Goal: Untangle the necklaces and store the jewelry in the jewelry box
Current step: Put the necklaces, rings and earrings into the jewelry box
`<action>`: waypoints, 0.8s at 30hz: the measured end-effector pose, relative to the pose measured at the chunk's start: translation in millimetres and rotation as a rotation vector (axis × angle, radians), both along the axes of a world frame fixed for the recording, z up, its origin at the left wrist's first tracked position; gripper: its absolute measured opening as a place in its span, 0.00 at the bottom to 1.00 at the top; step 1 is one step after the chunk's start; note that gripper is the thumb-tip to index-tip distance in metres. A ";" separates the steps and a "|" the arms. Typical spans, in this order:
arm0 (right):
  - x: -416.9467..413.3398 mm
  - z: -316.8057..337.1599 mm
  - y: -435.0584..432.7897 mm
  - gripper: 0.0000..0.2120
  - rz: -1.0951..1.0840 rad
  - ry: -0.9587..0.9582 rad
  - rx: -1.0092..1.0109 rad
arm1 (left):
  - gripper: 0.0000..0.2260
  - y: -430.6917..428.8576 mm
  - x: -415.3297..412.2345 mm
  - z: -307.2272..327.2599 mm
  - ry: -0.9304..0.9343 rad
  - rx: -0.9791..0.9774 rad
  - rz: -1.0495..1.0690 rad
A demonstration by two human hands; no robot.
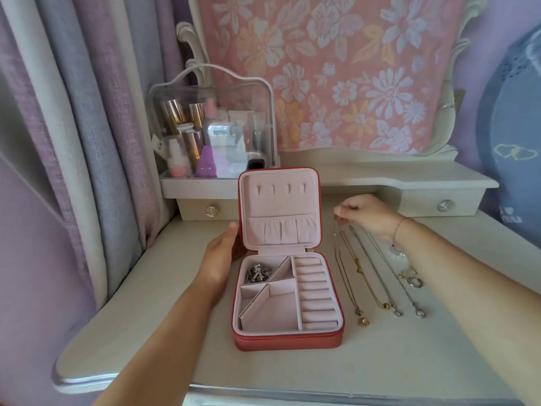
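- One head view to work from. My left hand point(222, 254) is at the left edge of the upright lid point(278, 206). Only the thumb shows, straight along that edge. The fingers are hidden behind the lid, so I cannot tell whether they grip it or just rest there.
- The box point(288, 338) stands open in the middle of the worktop point(140, 306). Its far-left compartment holds a silver chain point(259, 272) in a heap, too bunched to make out as one piece or several.
- My right hand point(363, 213) is raised just right of the lid, with its fingers curled in. Thumb and fingertips pinch the top end of the thin necklace point(347, 284). The strand is so fine that it nearly vanishes below the fingers.
- That necklace is the one nearest the box. Its pendant end lies on the worktop.
- Three more necklaces point(380, 285) lie beside it in a row, apart from each other. My right wrist covers their top ends.
- Small silver pieces point(414, 279) lie beside the outermost strand. They are too small to name.
- A bracelet point(398, 230) circles my right wrist.
- A clear case point(213, 127) of cosmetics stands behind the box, and the lid hides its lower right corner.
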State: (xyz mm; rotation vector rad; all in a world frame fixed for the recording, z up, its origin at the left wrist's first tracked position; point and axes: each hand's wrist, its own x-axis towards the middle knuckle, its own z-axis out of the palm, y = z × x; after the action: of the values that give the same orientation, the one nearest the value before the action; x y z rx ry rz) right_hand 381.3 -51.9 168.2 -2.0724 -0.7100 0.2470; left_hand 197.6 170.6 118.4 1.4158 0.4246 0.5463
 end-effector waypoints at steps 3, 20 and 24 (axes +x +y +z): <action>-24.6 13.9 -10.9 0.07 0.100 0.075 0.134 | 0.18 -5.2 -2.2 3.0 0.010 -0.006 0.004; -95.7 94.0 7.5 0.05 0.331 0.229 0.372 | 0.08 -81.4 -5.5 101.7 -0.067 0.159 -0.417; -92.8 94.0 9.6 0.05 0.285 0.228 0.336 | 0.03 -71.4 -4.3 107.1 -0.037 0.199 -0.255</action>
State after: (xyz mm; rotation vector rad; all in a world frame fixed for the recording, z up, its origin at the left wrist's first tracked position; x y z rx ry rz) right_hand 288.5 -42.3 262.2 -1.5940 -0.8421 0.4820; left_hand 193.3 99.2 225.4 1.6197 0.1587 0.4147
